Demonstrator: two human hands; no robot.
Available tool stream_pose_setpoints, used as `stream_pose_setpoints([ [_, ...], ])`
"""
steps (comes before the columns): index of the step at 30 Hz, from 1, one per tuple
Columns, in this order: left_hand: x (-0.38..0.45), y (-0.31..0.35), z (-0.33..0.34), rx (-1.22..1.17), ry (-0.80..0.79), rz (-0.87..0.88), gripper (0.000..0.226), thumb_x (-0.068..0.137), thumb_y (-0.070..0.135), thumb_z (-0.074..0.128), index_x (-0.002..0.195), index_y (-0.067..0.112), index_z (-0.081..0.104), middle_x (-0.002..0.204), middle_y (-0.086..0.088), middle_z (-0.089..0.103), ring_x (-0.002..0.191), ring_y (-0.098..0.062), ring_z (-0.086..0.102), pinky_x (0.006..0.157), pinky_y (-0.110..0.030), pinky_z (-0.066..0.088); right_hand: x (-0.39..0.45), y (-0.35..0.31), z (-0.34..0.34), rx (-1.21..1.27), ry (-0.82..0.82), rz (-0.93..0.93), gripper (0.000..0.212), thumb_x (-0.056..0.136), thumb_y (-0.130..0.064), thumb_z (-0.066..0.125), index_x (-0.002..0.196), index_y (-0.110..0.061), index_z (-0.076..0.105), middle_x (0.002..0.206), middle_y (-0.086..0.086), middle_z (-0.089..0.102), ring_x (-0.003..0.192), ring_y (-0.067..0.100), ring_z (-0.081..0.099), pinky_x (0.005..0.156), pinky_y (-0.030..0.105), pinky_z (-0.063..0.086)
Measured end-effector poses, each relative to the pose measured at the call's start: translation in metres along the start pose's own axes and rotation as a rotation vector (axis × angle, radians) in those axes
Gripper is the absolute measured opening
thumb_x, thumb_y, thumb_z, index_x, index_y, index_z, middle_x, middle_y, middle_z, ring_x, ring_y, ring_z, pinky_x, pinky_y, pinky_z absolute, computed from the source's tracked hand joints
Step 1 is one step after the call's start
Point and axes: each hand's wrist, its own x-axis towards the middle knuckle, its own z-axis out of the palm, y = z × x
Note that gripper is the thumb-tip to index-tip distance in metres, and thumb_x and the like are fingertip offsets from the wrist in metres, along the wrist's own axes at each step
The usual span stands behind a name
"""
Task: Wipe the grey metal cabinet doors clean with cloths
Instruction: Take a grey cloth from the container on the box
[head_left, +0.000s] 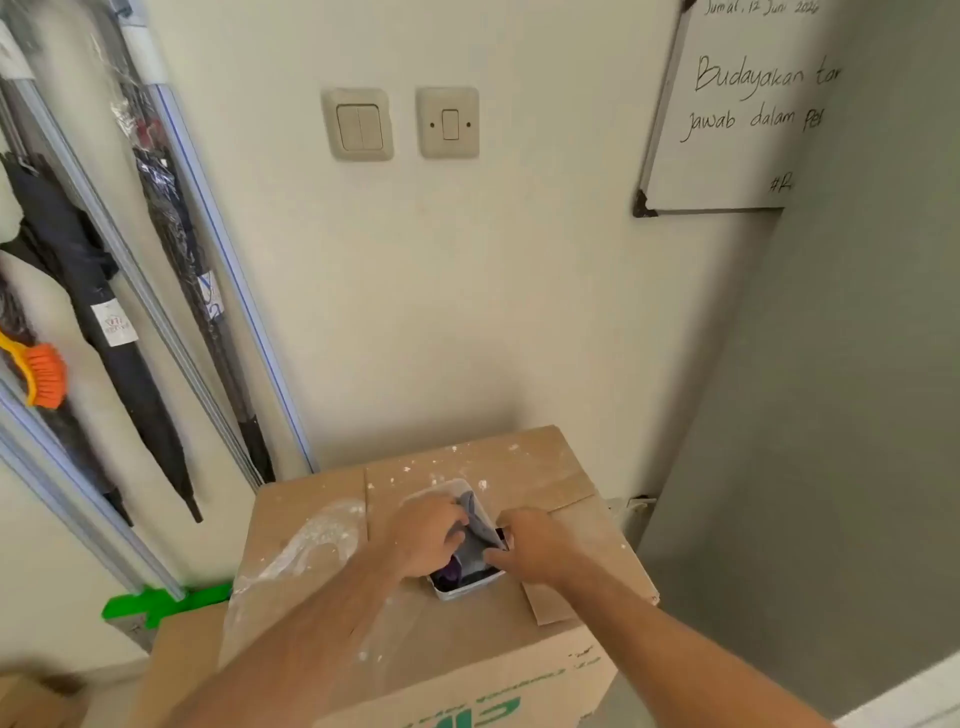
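The whiteboard (727, 119) carries handwriting: "Jumat, 12 Juni", a blurred year, then "Budayakan tan…", "jawab dalam pe…", cut off. Green lettering on the cardboard box (467, 675) seems unreadable.

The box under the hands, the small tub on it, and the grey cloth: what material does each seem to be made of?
Box: brown cardboard, matte, with folded flaps and white dust stains. Tub: probably plastic, pale and smooth, with a thin rounded rim. Grey cloth: soft fabric, judging by its folds between the left hand and right hand; the weave is too blurred to tell.
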Motion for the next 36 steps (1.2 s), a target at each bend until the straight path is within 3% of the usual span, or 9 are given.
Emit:
stream_pose_setpoints([
  [6, 0.008, -0.008, 0.015, -0.033, -0.070, -0.067, 0.028, 0.102, 0.033, 0.055, 0.127, 0.022, 0.062, 0.130, 0.002, 0.063, 0.116, -0.021, 0.060, 0.096, -0.036, 0.050, 0.006, -0.003, 0.015, 0.168, 0.054, 0.105, 0.020, 0.088, -0.019, 0.060, 0.104, -0.010, 0.068, 0.107, 0.010, 0.068, 0.099, 0.030, 0.063, 0.080, 0.036, 0.052],
  [9, 0.011, -0.016, 0.020, -0.081, -0.066, -0.148, 0.034, 0.100, 0.036, 0.059, 0.131, 0.023, 0.053, 0.130, 0.001, 0.060, 0.111, -0.022, 0.061, 0.095, -0.040, 0.052, 0.009, -0.003, 0.016, 0.268, 0.086, 0.109, 0.011, 0.092, -0.019, 0.054, 0.100, -0.013, 0.059, 0.098, 0.005, 0.061, 0.088, 0.024, 0.056, 0.070, 0.034, 0.045],
  [15, 0.021, -0.022, 0.017, -0.278, -0.056, -0.305, 0.089, 0.095, 0.037, 0.069, 0.163, 0.022, 0.014, 0.161, -0.006, 0.030, 0.141, -0.032, 0.046, 0.111, -0.051, 0.043, 0.005, -0.013, -0.010, 0.726, 0.096, 0.079, 0.007, 0.102, -0.015, 0.046, 0.095, -0.015, 0.047, 0.085, -0.001, 0.046, 0.073, 0.011, 0.041, 0.060, 0.020, 0.038],
  [18, 0.025, -0.027, 0.011, -0.525, -0.061, -0.365, 0.100, 0.090, 0.032, 0.075, 0.166, 0.022, 0.009, 0.167, -0.005, 0.025, 0.148, -0.029, 0.038, 0.115, -0.046, 0.041, 0.007, -0.022, -0.020, 0.946, 0.047, 0.117, 0.010, 0.101, -0.016, 0.046, 0.092, -0.020, 0.045, 0.088, 0.004, 0.045, 0.083, 0.017, 0.045, 0.075, 0.036, 0.044],
  [23, 0.032, -0.034, -0.017, -0.783, -0.190, -0.407, 0.113, 0.058, 0.047, 0.082, 0.158, 0.025, 0.034, 0.138, 0.005, 0.057, 0.123, -0.020, 0.059, 0.107, -0.038, 0.049, 0.003, -0.031, -0.050, 1.266, 0.033, 0.195, 0.020, 0.103, -0.008, 0.041, 0.085, -0.018, 0.043, 0.083, 0.002, 0.049, 0.083, 0.021, 0.052, 0.075, 0.039, 0.050],
  [27, 0.037, -0.026, -0.048, -0.728, -0.259, -0.280, 0.053, 0.067, 0.048, 0.078, 0.114, 0.026, 0.073, 0.111, 0.003, 0.076, 0.104, -0.019, 0.071, 0.102, -0.047, 0.054, 0.000, -0.025, -0.077, 1.386, 0.061, 0.186, 0.015, 0.105, -0.010, 0.039, 0.093, -0.014, 0.048, 0.092, 0.007, 0.054, 0.088, 0.023, 0.057, 0.073, 0.041, 0.054],
  [31, 0.040, -0.020, -0.070, -0.757, -0.274, -0.233, 0.053, 0.067, 0.055, 0.081, 0.109, 0.024, 0.076, 0.110, 0.006, 0.078, 0.108, -0.019, 0.071, 0.105, -0.046, 0.052, -0.001, -0.019, -0.102, 1.516, 0.147, 0.197, 0.011, 0.103, -0.007, 0.042, 0.096, -0.010, 0.050, 0.092, 0.008, 0.050, 0.084, 0.025, 0.054, 0.071, 0.042, 0.053],
  [33, 0.040, -0.013, -0.086, -0.699, -0.278, -0.197, 0.038, 0.072, 0.046, 0.080, 0.104, 0.026, 0.074, 0.108, 0.006, 0.075, 0.110, -0.019, 0.068, 0.101, -0.039, 0.052, -0.003, -0.018, -0.114, 1.562, 0.189, 0.205, 0.011, 0.102, -0.006, 0.043, 0.097, -0.010, 0.052, 0.094, 0.010, 0.050, 0.085, 0.026, 0.053, 0.071, 0.041, 0.053],
  [36, 0.040, -0.004, -0.105, -0.619, -0.326, -0.116, 0.060, 0.060, 0.042, 0.083, 0.116, 0.026, 0.068, 0.117, 0.006, 0.072, 0.114, -0.018, 0.067, 0.102, -0.041, 0.054, -0.010, -0.018, -0.136, 1.617, 0.260, 0.213, 0.014, 0.104, -0.005, 0.042, 0.107, -0.007, 0.056, 0.101, 0.012, 0.052, 0.087, 0.026, 0.056, 0.067, 0.039, 0.055],
])
